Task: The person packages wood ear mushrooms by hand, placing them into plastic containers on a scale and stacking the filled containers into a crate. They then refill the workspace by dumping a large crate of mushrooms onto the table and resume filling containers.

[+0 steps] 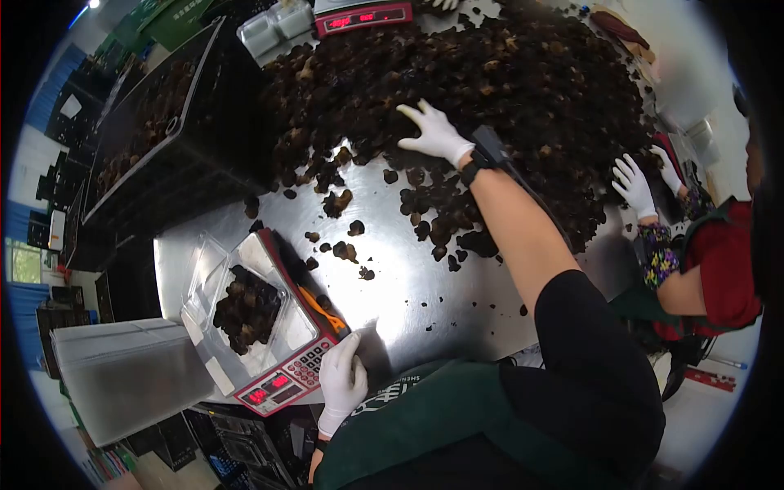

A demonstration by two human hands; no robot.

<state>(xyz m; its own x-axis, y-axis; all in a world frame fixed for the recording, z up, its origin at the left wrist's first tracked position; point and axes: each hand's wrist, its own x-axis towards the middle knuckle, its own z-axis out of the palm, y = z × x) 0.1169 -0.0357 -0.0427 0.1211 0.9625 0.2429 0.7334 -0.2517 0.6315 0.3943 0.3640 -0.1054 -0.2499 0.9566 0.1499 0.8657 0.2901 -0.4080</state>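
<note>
My right hand (pixel 437 137), in a white glove, reaches over the near edge of a large heap of dark brown, mushroom-like pieces (pixel 523 90). Its fingers are spread and nothing is in them. My left hand (pixel 341 382), also gloved, is beside the keypad corner of a red and white scale (pixel 302 359), fingers loosely bent and holding nothing visible. On the scale sits a clear plastic container (pixel 286 314) with a clump of the dark pieces (pixel 247 310) inside. An orange-handled tool (pixel 321 309) lies along the scale's right side.
Black crate (pixel 204 122) at the left; stacked clear containers (pixel 131 371) at the lower left. Another scale (pixel 363 18) and clear boxes (pixel 276 28) stand at the back. A co-worker's gloved hands (pixel 634 186) are at the right. Loose pieces dot the metal table (pixel 392 327).
</note>
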